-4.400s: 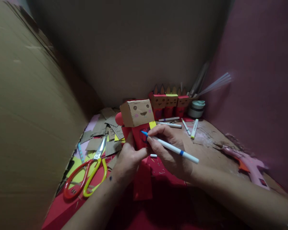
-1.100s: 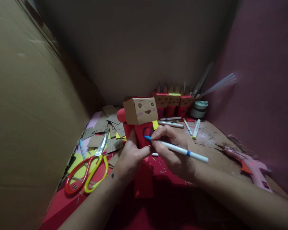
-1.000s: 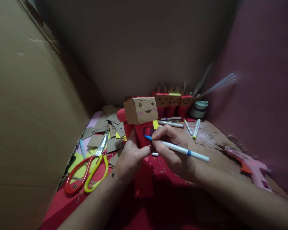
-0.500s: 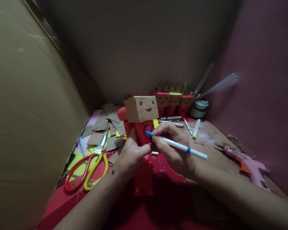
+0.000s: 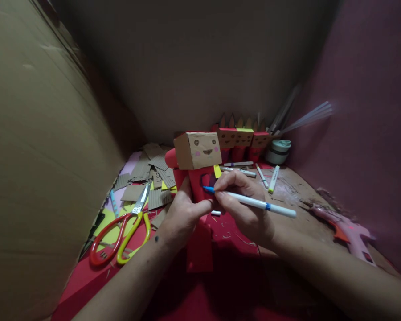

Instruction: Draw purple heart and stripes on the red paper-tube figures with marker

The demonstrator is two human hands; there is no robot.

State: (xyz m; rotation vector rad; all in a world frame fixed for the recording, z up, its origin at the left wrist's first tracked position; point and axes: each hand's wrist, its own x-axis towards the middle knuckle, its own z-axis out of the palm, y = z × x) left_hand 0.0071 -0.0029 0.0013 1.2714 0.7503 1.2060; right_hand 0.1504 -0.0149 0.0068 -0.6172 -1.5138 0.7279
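The left hand [image 5: 183, 216] is clamped around a red doll [image 5: 197, 178] with a cardboard head, mid-scene. Just right of it, the right hand [image 5: 242, 203] pinches a blue-tipped marker [image 5: 250, 200], tip at the doll's chest. Scissors [image 5: 138, 208] lie left, a glue gun [image 5: 344, 223] right.

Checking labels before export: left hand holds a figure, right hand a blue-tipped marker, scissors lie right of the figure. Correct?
One error: the scissors lie left of the figure, as the head view shows. The rest stands: left hand holds the figure, right hand the blue-tipped marker.
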